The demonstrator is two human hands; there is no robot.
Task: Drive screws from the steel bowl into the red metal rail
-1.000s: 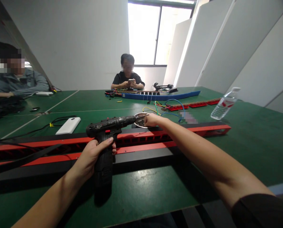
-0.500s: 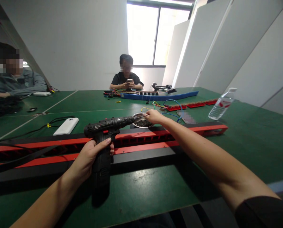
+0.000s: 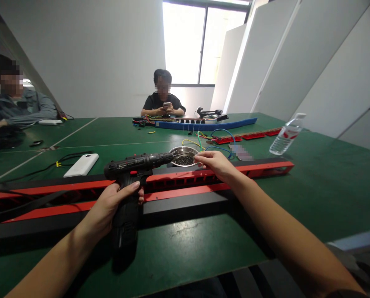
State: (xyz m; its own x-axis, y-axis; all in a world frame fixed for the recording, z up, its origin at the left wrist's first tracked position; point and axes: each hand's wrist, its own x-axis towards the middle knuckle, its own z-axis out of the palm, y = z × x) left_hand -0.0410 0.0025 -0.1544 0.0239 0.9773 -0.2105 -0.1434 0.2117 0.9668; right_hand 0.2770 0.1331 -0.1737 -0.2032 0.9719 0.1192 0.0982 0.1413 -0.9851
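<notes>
My left hand (image 3: 112,205) is wrapped round the grip of a black cordless drill (image 3: 130,169), held level with its thin bit pointing right. The bit reaches over a metal bowl (image 3: 179,152) holding many small dark pieces that look like screws. At the bit's tip, my right hand (image 3: 217,162) has thumb and forefinger pinched together; whatever is between them is too small to make out. Below the drill, two long black-and-red bars (image 3: 185,195) lie side by side on the green table (image 3: 185,244).
A white power bank (image 3: 82,165) and black cables lie to the left. Further back are a blue strip (image 3: 203,124), red strips (image 3: 228,140) with wires, and a tilted water bottle (image 3: 287,134). Two people sit beyond, one holding a phone (image 3: 167,105).
My right hand has drawn back from over the bowl toward me and to the right, its fingertips now by the bit's tip. The drill stays in my left hand, and the view has shifted slightly.
</notes>
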